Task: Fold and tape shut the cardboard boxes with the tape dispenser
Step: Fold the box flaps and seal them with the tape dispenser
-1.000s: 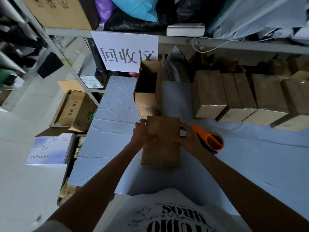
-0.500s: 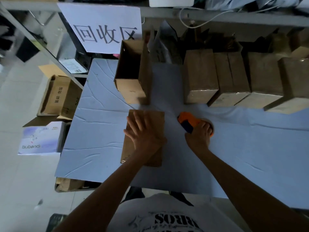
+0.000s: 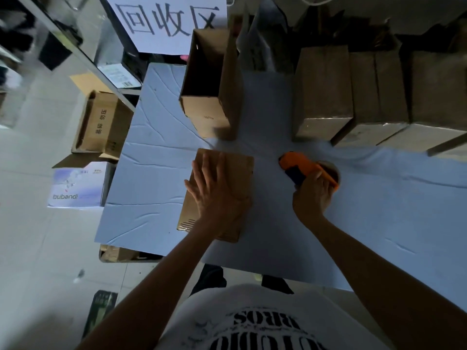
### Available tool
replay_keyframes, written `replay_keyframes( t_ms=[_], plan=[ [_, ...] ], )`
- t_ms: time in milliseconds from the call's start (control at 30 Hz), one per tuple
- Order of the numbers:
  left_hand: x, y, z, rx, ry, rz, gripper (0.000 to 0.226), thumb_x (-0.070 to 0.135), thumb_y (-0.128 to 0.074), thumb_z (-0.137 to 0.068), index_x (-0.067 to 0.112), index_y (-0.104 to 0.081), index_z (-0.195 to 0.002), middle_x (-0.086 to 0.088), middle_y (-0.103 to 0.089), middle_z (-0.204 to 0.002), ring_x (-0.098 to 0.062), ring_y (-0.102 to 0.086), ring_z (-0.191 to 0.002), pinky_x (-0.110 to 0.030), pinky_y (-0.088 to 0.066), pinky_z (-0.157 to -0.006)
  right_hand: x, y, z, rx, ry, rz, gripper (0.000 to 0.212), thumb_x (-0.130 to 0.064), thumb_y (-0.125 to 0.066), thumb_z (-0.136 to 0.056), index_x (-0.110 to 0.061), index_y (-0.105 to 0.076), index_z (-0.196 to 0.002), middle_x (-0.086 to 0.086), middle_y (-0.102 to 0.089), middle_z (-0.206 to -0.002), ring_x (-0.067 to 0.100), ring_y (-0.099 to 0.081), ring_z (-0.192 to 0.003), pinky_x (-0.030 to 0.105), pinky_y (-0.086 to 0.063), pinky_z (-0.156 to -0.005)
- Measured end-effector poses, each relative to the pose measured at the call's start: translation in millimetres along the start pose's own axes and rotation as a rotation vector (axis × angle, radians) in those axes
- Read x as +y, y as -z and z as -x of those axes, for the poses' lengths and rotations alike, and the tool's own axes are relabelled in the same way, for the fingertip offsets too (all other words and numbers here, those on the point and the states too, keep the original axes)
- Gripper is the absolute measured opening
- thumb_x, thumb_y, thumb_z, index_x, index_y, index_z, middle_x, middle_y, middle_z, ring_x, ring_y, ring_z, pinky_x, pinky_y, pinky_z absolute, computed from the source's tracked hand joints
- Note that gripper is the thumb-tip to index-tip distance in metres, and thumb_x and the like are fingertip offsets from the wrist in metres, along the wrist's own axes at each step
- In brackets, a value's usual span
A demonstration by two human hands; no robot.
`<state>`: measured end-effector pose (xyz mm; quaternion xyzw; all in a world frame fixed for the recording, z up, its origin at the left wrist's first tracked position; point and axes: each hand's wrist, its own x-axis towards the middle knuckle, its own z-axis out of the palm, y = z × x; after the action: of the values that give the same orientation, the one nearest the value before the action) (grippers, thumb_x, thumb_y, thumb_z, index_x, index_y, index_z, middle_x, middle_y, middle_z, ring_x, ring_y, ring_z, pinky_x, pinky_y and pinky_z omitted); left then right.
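Left hand (image 3: 217, 190) lies flat, fingers spread wide, palm pressing the top of the small brown cardboard box (image 3: 219, 195) near the front of the pale blue-covered bench (image 3: 151, 188); this grip grasps nothing, only holds the box down. Right hand (image 3: 313, 195) just right of the box, grip curled closed around the orange and dark blue tape dispenser (image 3: 303, 168), which rests on the bench, apart from the box. Open blue surface lies left of the box up to the bench's left edge, and wide to the right. Beyond, an open-topped tall brown carton (image 3: 209, 82) stands behind the box; a row of closed brown boxes (image 3: 353, 92) lines the far right.
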<state>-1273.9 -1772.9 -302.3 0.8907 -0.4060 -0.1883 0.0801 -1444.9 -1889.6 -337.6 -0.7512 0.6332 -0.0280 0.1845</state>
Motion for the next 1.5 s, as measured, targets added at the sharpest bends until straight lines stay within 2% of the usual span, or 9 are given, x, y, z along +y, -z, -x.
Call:
replay_keyframes(
  t_ms=[100, 267, 333, 500, 700, 833, 1033, 1200, 1500],
  plan=[
    [4, 15, 2, 0.013, -0.014, 0.169, 0.115, 0.063, -0.071, -0.067, 0.021, -0.004, -0.152, -0.011, 0.008, -0.159, -0.033, 0.017, -0.145, -0.058, 0.008, -0.114, -5, 21, 4, 0.08, 0.278, -0.213, 0.043, -0.01, -0.058, -0.085, -0.017, -0.053, -0.127, 0.002, -0.051, -0.131, 0.023, -0.046, -0.122, 0.043, -0.036, -0.104],
    [20, 64, 0, 0.238, -0.391, 0.517, 0.102, 0.044, -0.079, -0.069, 0.026, -0.014, -0.145, -0.007, -0.012, -0.157, -0.018, -0.013, -0.143, -0.031, -0.023, -0.115, -34, 52, 12, 0.308, 0.546, -0.26, 0.053, -0.004, -0.077, -0.076, -0.001, -0.045, -0.118, 0.027, -0.049, -0.128, 0.041, -0.053, -0.114, 0.046, -0.049, -0.094],
    [23, 78, 1, 0.272, -0.516, 0.521, 0.094, 0.03, -0.081, -0.071, 0.02, -0.023, -0.145, -0.008, -0.021, -0.154, -0.012, -0.018, -0.14, -0.017, -0.021, -0.113, -40, 60, 12, 0.323, 0.618, -0.202, 0.067, -0.003, -0.08, -0.072, -0.007, -0.038, -0.123, 0.026, -0.054, -0.123, 0.042, -0.056, -0.11, 0.047, -0.049, -0.091],
    [18, 93, 3, 0.165, -0.648, 0.371, 0.059, 0.012, -0.079, -0.076, 0.007, -0.053, -0.129, -0.013, -0.055, -0.131, -0.019, -0.054, -0.114, -0.031, -0.046, -0.099, -49, 67, 10, 0.398, 0.686, -0.184, 0.068, 0.0, -0.081, -0.066, -0.007, -0.04, -0.12, 0.025, -0.061, -0.112, 0.043, -0.061, -0.102, 0.05, -0.05, -0.088],
    [11, 98, -7, 0.088, -0.657, 0.35, 0.032, 0.01, -0.067, -0.087, 0.012, -0.062, -0.119, -0.007, -0.063, -0.116, -0.012, -0.058, -0.097, -0.004, -0.039, -0.08, -41, 68, 7, 0.291, 0.747, -0.241, 0.07, -0.004, -0.08, -0.071, -0.012, -0.035, -0.124, 0.025, -0.062, -0.112, 0.041, -0.062, -0.1, 0.049, -0.054, -0.084],
    [8, 109, -24, 0.022, -0.745, 0.414, 0.023, 0.001, -0.064, -0.086, 0.009, -0.07, -0.107, -0.008, -0.07, -0.103, -0.014, -0.065, -0.092, -0.005, -0.044, -0.08, -34, 72, 5, 0.215, 0.813, -0.26, 0.07, -0.007, -0.082, -0.069, -0.012, -0.037, -0.123, 0.023, -0.063, -0.107, 0.04, -0.064, -0.094, 0.047, -0.055, -0.078],
    [15, 121, -40, -0.099, -0.815, 0.493, 0.016, 0.001, -0.073, -0.078, 0.011, -0.073, -0.09, 0.012, -0.064, -0.086, 0.004, -0.063, -0.08, -0.008, -0.049, -0.075, -36, 76, 9, 0.212, 0.841, -0.268, 0.072, -0.005, -0.084, -0.066, -0.011, -0.038, -0.122, 0.025, -0.063, -0.106, 0.04, -0.064, -0.093, 0.042, -0.053, -0.078],
    [19, 125, -46, -0.197, -0.863, 0.473, 0.011, 0.004, -0.078, -0.074, 0.012, -0.075, -0.081, 0.01, -0.068, -0.079, 0.0, -0.066, -0.074, -0.008, -0.048, -0.072, -34, 83, 10, 0.142, 0.886, -0.219, 0.052, -0.004, -0.085, -0.064, 0.003, -0.059, -0.108, 0.023, -0.065, -0.1, 0.039, -0.065, -0.087, 0.045, -0.055, -0.074],
    [18, 141, -55, -0.492, -0.858, 0.518, 0.022, -0.005, -0.068, -0.08, 0.008, -0.072, -0.098, 0.005, -0.07, -0.091, -0.004, -0.069, -0.086, -0.013, -0.052, -0.078, -28, 88, 5, 0.006, 0.858, -0.299, 0.069, -0.009, -0.085, -0.063, -0.015, -0.05, -0.123, 0.015, -0.063, -0.112, 0.019, -0.055, -0.099, 0.021, -0.04, -0.084]
  ],
)
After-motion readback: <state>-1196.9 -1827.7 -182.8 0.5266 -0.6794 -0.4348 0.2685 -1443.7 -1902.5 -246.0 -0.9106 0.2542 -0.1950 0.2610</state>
